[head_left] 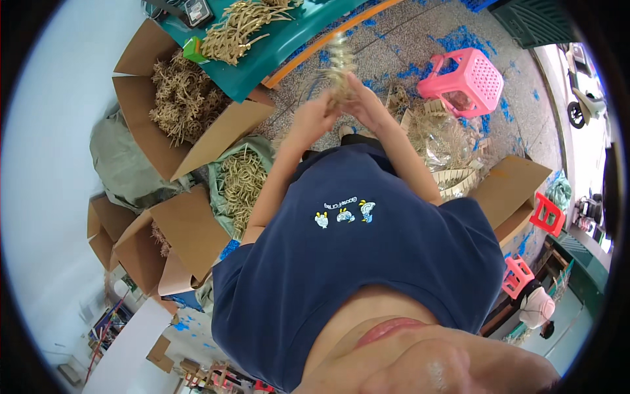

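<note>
In front of my body, my two hands meet at a blurred, gold-tan, twisted strand-like piece (340, 72). My left hand (315, 113) is closed, its fingers curled at the lower end of the piece. Beside it my right hand (363, 105) is closed around the same piece, thumb side up. The upper part of the piece is smeared by motion, so its exact form is unclear. To the upper left, a bundle of similar gold-tan twisted pieces (239, 29) lies on the green table (282, 46).
Left of my arm stand a cardboard box (220, 141) of tan twisted pieces and a green sack (262, 148) of curved ones. A pink stool (482, 82) stands at upper right. Blue shreds (462, 39) and a plastic-wrapped heap (443, 144) lie on the floor.
</note>
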The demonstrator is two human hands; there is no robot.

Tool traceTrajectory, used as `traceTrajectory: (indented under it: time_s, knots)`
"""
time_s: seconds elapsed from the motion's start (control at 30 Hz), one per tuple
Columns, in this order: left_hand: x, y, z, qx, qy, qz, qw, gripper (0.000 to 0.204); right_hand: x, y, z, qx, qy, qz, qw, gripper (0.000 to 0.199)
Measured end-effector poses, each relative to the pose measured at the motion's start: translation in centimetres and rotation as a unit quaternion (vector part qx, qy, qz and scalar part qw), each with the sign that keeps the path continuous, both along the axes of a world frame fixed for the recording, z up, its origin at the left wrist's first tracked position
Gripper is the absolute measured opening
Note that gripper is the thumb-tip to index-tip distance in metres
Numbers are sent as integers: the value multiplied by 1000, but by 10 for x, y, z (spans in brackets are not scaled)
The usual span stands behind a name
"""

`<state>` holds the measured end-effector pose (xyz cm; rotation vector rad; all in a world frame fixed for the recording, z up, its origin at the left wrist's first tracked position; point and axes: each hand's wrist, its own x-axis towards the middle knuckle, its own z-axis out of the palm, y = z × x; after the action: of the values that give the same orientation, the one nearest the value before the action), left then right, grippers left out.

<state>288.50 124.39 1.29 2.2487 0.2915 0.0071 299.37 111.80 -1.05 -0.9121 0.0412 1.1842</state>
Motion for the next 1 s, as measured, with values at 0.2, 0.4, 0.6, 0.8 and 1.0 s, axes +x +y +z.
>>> traceTrajectory:
  time_s: [0.2,0.4,0.6,0.8,1.0]
  knots:
    - [-30,-19,-19,-165,9,-3,986,46,-20,9,27,33,-137,-30,990,34]
    - [-29,48,-7,-612,44,77,786,82,-52,14,45,47,-310,179,933,22]
    - [-19,93,26,-660,-287,140,680,46,-75,18,52,37,-309,220,924,24]
    - [-43,75,66,-576,-287,124,755,48,-77,7,45,0,-317,202,927,27]
    - [-51,74,80,-603,-290,71,740,47,-89,11,44,13,-312,191,931,25]
